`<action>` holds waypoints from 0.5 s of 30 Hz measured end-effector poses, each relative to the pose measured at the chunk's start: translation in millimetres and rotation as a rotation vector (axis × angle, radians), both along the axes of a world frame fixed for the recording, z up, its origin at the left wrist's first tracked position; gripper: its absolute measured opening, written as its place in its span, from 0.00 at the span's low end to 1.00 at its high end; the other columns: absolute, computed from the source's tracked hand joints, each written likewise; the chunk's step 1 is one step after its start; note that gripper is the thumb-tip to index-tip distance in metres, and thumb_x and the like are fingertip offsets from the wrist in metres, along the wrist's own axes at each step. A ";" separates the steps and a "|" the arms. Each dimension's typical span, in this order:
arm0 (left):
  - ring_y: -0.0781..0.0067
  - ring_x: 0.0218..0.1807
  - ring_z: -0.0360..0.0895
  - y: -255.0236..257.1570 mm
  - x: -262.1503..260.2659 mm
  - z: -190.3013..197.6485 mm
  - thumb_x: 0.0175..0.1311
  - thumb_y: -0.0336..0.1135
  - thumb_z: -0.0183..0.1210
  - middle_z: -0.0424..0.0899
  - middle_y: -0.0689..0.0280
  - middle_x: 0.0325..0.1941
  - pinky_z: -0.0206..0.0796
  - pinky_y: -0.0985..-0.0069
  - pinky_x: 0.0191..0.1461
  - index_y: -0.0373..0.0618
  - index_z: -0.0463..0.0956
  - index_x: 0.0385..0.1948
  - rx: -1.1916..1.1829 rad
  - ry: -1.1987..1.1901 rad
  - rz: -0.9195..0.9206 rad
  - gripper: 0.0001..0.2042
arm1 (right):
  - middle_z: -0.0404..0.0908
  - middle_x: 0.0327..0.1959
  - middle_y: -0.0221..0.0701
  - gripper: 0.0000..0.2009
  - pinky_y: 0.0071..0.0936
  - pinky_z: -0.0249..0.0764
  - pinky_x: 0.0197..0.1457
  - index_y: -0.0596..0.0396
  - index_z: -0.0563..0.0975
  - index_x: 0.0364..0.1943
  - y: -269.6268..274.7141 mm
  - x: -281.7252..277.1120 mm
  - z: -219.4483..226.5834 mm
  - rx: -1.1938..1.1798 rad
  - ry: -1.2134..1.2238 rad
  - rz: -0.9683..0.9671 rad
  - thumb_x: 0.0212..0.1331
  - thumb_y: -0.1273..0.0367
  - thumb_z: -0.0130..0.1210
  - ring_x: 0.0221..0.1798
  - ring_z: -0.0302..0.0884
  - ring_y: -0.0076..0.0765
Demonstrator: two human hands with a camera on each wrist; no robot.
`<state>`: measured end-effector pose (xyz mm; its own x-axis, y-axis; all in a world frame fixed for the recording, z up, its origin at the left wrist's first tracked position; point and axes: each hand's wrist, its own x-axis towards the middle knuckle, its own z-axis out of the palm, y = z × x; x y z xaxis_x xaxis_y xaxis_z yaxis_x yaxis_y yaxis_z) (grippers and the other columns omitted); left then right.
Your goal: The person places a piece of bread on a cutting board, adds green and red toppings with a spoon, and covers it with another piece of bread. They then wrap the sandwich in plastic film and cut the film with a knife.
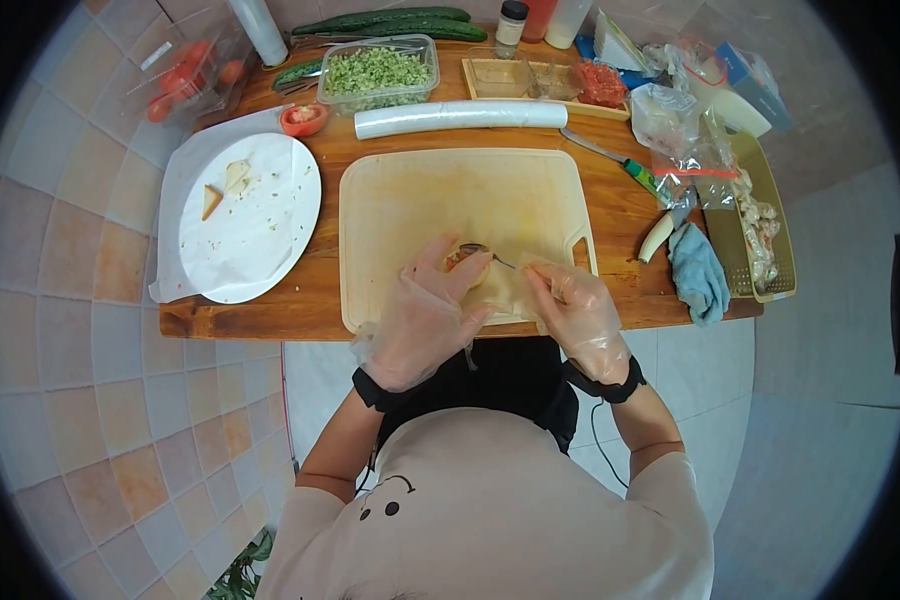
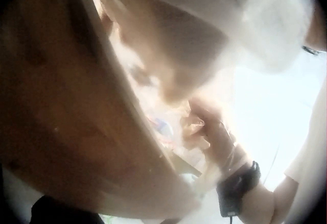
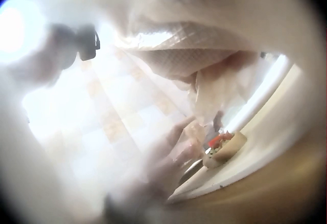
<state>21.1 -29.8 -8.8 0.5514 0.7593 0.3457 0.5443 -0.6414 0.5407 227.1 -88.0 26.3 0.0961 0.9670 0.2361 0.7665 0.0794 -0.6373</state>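
My gloved left hand [image 1: 422, 318] grips a small pale piece of bread [image 3: 229, 152] low over the cream cutting board [image 1: 410, 190]. Red and green chopped filling [image 3: 220, 141] shows at the bread's open side in the right wrist view. Between the thumb and fingers of my gloved right hand [image 1: 578, 308] is the thin handle of a metal spoon [image 1: 505, 263]. The spoon's bowl lies at the filling, beside the left fingertips. In the head view the left fingers partly cover the bread.
A white plate [image 1: 295, 235] with bread scraps [image 1: 212, 202] stands left. Behind the board are a plastic-film roll [image 1: 460, 119], a tub of chopped cucumber [image 1: 380, 78], half a tomato [image 1: 303, 120] and a condiment tray [image 1: 530, 100]. A knife [image 1: 610, 150], a blue cloth [image 1: 698, 272] and a basket [image 1: 775, 250] lie right.
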 end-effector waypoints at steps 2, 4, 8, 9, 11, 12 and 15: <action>0.45 0.67 0.70 0.4 1.7 -3.0 0.50 0.42 0.74 0.72 0.48 0.67 0.65 0.53 0.67 0.51 0.78 0.60 0.005 0.000 0.001 0.31 | 0.81 0.26 0.46 0.09 0.37 0.78 0.35 0.60 0.84 0.43 -0.2 -0.6 -0.1 0.001 -0.019 0.008 0.65 0.69 0.62 0.31 0.82 0.51; 0.45 0.67 0.71 1.0 0.2 -4.2 0.50 0.40 0.74 0.72 0.48 0.67 0.66 0.54 0.67 0.51 0.79 0.59 -0.013 -0.005 -0.001 0.30 | 0.81 0.25 0.45 0.08 0.37 0.77 0.35 0.59 0.84 0.42 0.4 1.0 -3.2 0.017 -0.029 0.014 0.65 0.69 0.62 0.30 0.82 0.51; 0.45 0.65 0.72 -0.6 -2.8 -2.7 0.52 0.35 0.72 0.74 0.48 0.65 0.66 0.55 0.67 0.48 0.81 0.56 -0.009 -0.047 0.036 0.25 | 0.81 0.26 0.46 0.08 0.37 0.77 0.35 0.59 0.84 0.43 0.5 2.9 -7.6 0.058 -0.004 -0.011 0.65 0.69 0.62 0.30 0.82 0.51; 0.45 0.65 0.72 -1.2 -3.9 -3.8 0.53 0.34 0.71 0.74 0.48 0.64 0.67 0.55 0.67 0.48 0.81 0.55 -0.019 -0.075 0.060 0.24 | 0.81 0.27 0.45 0.08 0.37 0.77 0.35 0.59 0.84 0.43 0.4 2.9 -7.7 0.064 0.001 -0.017 0.65 0.69 0.62 0.30 0.82 0.51; 0.45 0.63 0.74 -1.6 -6.0 -8.4 0.55 0.32 0.70 0.76 0.48 0.63 0.67 0.57 0.66 0.46 0.82 0.53 -0.040 -0.133 0.109 0.21 | 0.82 0.28 0.46 0.08 0.35 0.77 0.35 0.60 0.84 0.43 0.2 2.3 -6.5 0.055 0.014 -0.026 0.66 0.69 0.62 0.31 0.82 0.50; 0.46 0.61 0.75 -0.4 -7.2 -10.7 0.56 0.32 0.69 0.76 0.49 0.62 0.68 0.57 0.64 0.45 0.82 0.53 -0.038 -0.158 0.118 0.20 | 0.82 0.29 0.46 0.08 0.35 0.76 0.35 0.60 0.84 0.43 0.2 1.5 -4.5 0.040 0.024 -0.030 0.66 0.69 0.62 0.31 0.82 0.50; 0.47 0.56 0.77 3.1 -9.6 -13.2 0.59 0.31 0.66 0.78 0.50 0.60 0.71 0.57 0.59 0.43 0.82 0.51 -0.046 -0.225 0.154 0.17 | 0.83 0.31 0.47 0.08 0.33 0.76 0.36 0.60 0.84 0.43 0.5 2.0 -5.5 0.023 0.025 -0.048 0.66 0.69 0.62 0.32 0.83 0.49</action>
<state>11.6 -26.7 -22.0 0.3419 0.8457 0.4099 0.4963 -0.5328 0.6854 229.1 -87.6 20.8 0.1483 0.9556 0.2547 0.7538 0.0575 -0.6546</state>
